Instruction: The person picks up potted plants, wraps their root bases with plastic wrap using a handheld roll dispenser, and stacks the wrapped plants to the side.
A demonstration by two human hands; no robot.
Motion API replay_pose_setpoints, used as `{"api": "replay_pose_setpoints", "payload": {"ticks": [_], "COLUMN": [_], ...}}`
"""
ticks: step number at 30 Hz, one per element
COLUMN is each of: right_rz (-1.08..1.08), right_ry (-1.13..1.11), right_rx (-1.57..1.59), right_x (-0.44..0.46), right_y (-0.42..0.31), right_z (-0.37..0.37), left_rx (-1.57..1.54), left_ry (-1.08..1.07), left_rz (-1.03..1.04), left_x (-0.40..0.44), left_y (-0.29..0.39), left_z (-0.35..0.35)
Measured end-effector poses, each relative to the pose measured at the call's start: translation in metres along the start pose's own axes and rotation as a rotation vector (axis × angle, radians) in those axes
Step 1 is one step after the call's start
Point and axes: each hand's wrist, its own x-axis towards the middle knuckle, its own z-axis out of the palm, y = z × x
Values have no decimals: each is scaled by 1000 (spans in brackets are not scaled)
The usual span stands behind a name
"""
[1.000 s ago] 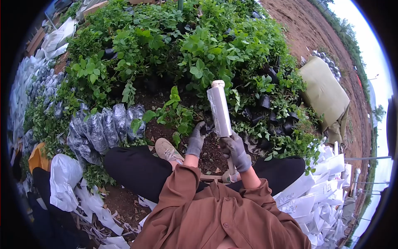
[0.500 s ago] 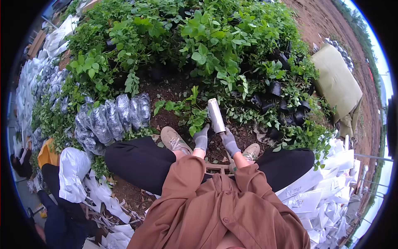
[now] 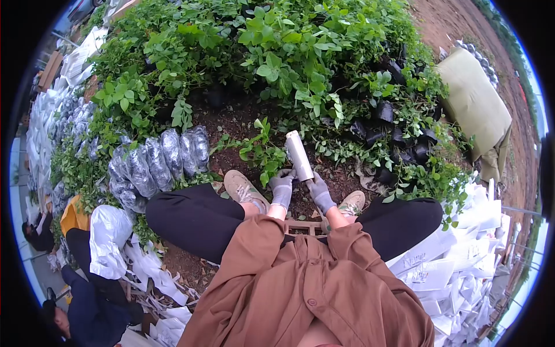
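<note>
My right hand (image 3: pixel 320 194), in a grey glove, is closed round the lower end of a roll of clear plastic film (image 3: pixel 298 156). The roll tilts up and away, its far end leaning left. Close beside it, my left hand (image 3: pixel 281 189), also gloved, has its fingers bent together near the roll's lower part. What those fingers hold is hidden. A leafy green seedling (image 3: pixel 260 153) stands against the left hand, its lower leaves touching the glove. Both hands are between my shoes, above dark soil.
Film-wrapped bundles (image 3: pixel 171 151) lie in a row at left. Dense leafy plants (image 3: pixel 277 63) fill the back, with black pots (image 3: pixel 385 111) at right. White sheets (image 3: pixel 445 260) are heaped at lower right. A person in dark clothes (image 3: pixel 95 312) is at lower left.
My left hand has risen slightly, its fingers now nearer the roll. The roll's top has shifted a little left and up. The seedling's leaves have moved left.
</note>
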Motion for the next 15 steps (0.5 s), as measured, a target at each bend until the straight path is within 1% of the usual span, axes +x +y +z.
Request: {"api": "replay_pose_setpoints", "payload": {"ticks": [1, 2, 3, 4, 5, 8, 10, 11, 13, 15], "right_rz": [-122, -55, 11, 76, 59, -32, -8, 4, 1, -24], "right_ry": [138, 157, 176, 193, 203, 164, 137, 123, 126, 143], "right_rx": [-213, -317, -422, -526, -548, -604, -643, -663, -667, -654], "right_x": [-3, -8, -12, -14, -11, -10, -10, -10, -11, -11], "right_y": [2, -11, -32, -44, -39, -33, -36, -36, -33, -32], "right_z": [3, 1, -5, -8, -7, -3, -1, 1, -2, -3], "left_rx": [60, 119, 257, 290, 323, 106, -153, -344, -242, -160], "left_ry": [65, 130, 258, 317, 377, 313, 258, 328, 247, 163], "left_rz": [75, 150, 204, 211, 221, -66, -248, -424, -438, -425], "left_x": [5, 9, -14, -9, 3, 21, 30, -9, -26, -19], "left_y": [-5, -13, 30, 20, 0, -24, -39, 36, 66, 59], "left_z": [-3, -5, -3, -4, -9, -23, -26, -10, -5, -6]}}
